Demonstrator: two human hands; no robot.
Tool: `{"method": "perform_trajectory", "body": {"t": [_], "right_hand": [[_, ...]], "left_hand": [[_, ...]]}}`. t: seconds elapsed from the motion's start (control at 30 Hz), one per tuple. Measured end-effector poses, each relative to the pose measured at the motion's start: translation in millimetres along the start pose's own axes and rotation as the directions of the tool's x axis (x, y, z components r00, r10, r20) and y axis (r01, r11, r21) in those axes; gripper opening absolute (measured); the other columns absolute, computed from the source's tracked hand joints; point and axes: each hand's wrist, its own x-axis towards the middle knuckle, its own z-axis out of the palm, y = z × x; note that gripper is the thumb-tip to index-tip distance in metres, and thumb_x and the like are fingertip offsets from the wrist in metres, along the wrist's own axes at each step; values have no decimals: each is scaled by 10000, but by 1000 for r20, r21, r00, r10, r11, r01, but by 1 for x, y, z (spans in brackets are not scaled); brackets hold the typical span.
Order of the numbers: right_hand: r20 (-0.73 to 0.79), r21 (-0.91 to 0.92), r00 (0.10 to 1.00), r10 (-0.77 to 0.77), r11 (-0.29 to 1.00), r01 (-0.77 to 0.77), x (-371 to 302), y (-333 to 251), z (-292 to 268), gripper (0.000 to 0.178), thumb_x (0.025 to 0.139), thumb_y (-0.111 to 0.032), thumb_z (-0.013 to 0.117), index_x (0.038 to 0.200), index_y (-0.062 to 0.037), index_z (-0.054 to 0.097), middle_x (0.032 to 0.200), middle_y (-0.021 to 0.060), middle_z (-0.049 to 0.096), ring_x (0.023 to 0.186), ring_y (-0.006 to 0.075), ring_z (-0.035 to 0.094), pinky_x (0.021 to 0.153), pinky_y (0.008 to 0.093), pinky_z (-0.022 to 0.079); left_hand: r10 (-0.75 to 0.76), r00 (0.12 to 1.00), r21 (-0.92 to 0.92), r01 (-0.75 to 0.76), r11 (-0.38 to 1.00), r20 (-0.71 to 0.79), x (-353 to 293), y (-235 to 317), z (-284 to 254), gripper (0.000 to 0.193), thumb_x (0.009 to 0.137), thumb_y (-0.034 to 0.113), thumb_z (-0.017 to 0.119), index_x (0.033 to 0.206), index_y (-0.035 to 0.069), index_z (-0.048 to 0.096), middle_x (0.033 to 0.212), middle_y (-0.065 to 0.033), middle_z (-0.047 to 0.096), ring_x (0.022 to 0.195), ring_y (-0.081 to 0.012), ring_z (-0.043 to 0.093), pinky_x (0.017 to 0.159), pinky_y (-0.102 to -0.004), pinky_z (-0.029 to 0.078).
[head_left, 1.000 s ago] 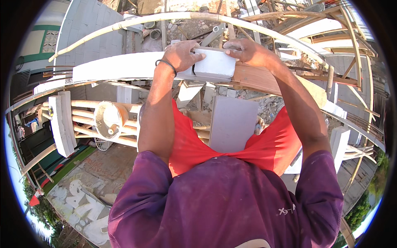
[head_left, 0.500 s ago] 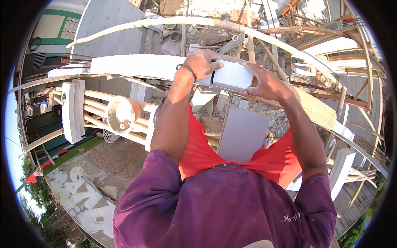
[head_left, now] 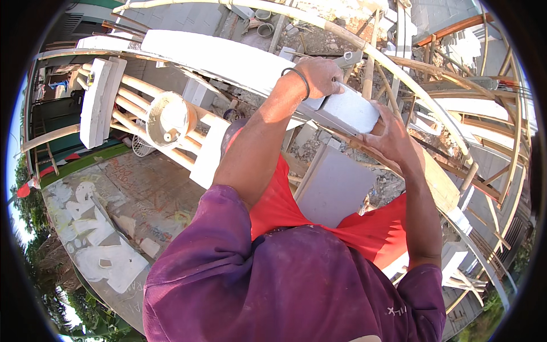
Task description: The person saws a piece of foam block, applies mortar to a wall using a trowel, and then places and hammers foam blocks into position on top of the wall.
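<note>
Block (head_left: 352,110) held at both ends, in line between the white wall (head_left: 208,52) on the left and a wooden board (head_left: 433,174) on the right. Left hand (head_left: 320,77) stretched forward and across, fingers curled at the far left corner; right hand (head_left: 391,134) nearer the body, fingers spread around the right end. White, rectangular, flat-topped, brightly sunlit.

We see white lettering (head_left: 397,311) on the shirt (head_left: 307,273), plus reddish scrawls (head_left: 121,178) and pale letters (head_left: 135,292) on the grey slab (head_left: 139,214), too faint to read fully.
</note>
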Motion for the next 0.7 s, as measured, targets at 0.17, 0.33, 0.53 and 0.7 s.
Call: {"method": "perform_trajectory", "body": {"t": [0.17, 0.33, 0.53, 0.7], "right_hand": [[-54, -310, 976, -210, 933, 184, 18, -6, 11, 880, 718, -306, 826, 1471, -46, 451, 1366, 216, 594, 1227, 385, 601, 1063, 447, 471], [11, -80, 993, -119, 990, 119, 30, -20, -14, 804, 748, -310, 813, 1444, -64, 494, 1405, 190, 576, 1220, 366, 610, 1047, 426, 484], [-236, -221, 970, -60, 975, 7, 45, -13, -35, 733, 772, -321, 814, 1405, -72, 541, 1316, 184, 637, 1148, 342, 654, 988, 420, 510], [-486, 246, 846, 218, 963, -107, 44, -12, -83, 709, 790, -362, 806, 1373, -44, 556, 1176, 185, 686, 1082, 271, 666, 954, 390, 508]], "left_hand": [[63, 998, -10, -63, 998, -25, 7, -14, 8, 315, 882, 313, 699, 998, 24, 744, 986, -196, 722, 973, -377, 668, 859, -448, 511], [37, 964, -113, -69, 991, -263, 11, -10, 4, 445, 915, 374, 678, 1160, 2, 682, 1019, -211, 711, 966, -378, 678, 841, -448, 514], [-137, 752, -366, -147, 919, -645, 17, 9, -7, 526, 919, 424, 679, 1178, -33, 656, 991, -210, 720, 937, -299, 695, 853, -390, 526], [-352, 757, -697, -186, 693, -551, 18, 15, -6, 718, 936, 494, 659, 1391, -36, 495, 1263, -172, 649, 1155, -284, 629, 957, -394, 510]]}}
